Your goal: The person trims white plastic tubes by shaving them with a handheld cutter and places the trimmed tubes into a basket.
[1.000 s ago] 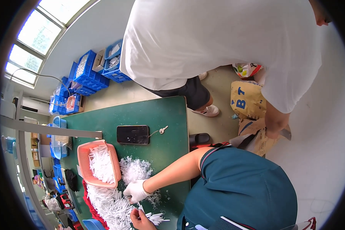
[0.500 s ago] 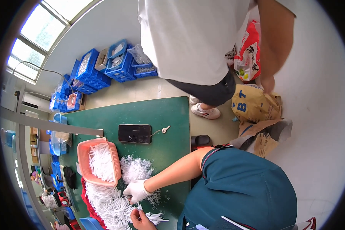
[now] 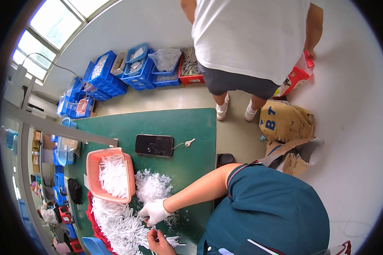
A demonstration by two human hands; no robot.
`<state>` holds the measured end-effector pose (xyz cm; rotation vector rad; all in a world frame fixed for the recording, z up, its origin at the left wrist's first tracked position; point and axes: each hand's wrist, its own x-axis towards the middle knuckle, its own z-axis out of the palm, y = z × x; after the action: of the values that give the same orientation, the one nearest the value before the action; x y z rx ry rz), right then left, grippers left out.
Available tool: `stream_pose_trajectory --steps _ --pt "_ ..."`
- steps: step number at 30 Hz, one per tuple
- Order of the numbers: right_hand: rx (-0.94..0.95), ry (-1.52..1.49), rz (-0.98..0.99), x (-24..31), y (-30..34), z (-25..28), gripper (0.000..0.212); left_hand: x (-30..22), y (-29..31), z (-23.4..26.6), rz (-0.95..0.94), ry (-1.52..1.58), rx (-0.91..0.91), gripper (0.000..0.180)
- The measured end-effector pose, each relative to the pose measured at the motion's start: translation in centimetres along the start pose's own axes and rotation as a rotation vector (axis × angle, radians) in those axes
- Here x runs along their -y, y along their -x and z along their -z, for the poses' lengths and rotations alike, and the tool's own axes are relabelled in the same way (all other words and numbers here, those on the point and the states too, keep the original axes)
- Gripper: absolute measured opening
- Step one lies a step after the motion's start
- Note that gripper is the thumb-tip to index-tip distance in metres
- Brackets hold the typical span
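My right hand (image 3: pixel 155 211), in a white glove, comes in from the right with its fingers closed at the edge of a large pile of white sticks (image 3: pixel 121 225). What its fingertips hold is hidden. Just below, at the lower edge, my bare left hand (image 3: pixel 159 245) pinches a pale, thin piece that looks like one of the sticks. Several more sticks poke out beside that hand. A pink basket (image 3: pixel 132 182) of white sticks stands beyond the pile. Next to it lies a heap of white shavings (image 3: pixel 153 185), with scraps scattered by my glove.
A phone (image 3: pixel 154 145) and a key (image 3: pixel 190 142) lie on the green table (image 3: pixel 183 123). Red cloth (image 3: pixel 98 233) and a blue tray (image 3: pixel 95 245) flank the pile. Stacked blue bins (image 3: pixel 108 87) line the wall. A person (image 3: pixel 251 38) stands behind brown sacks (image 3: pixel 287 123).
The standing person has moved right, off the brown sack, and now holds the red and white bag at the side. A red bin of rods has come into sight. My hands barely moved.
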<state>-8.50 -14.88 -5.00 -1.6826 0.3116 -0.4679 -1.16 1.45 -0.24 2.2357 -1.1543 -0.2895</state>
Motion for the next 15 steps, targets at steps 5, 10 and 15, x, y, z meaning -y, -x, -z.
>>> stream_pose_trajectory --steps 5,10,15 --pt "0.036 0.051 -0.010 0.6 0.0 0.6 0.021 0.7 -0.4 -0.9 -0.016 0.184 -0.010 0.015" --pt "0.108 0.003 0.000 0.7 0.0 0.2 0.023 0.9 0.3 -0.4 0.024 0.250 -0.044 0.015" --pt "0.111 -0.004 -0.148 1.1 0.2 0.2 0.018 1.7 0.3 -0.4 -0.012 0.160 -0.049 0.016"
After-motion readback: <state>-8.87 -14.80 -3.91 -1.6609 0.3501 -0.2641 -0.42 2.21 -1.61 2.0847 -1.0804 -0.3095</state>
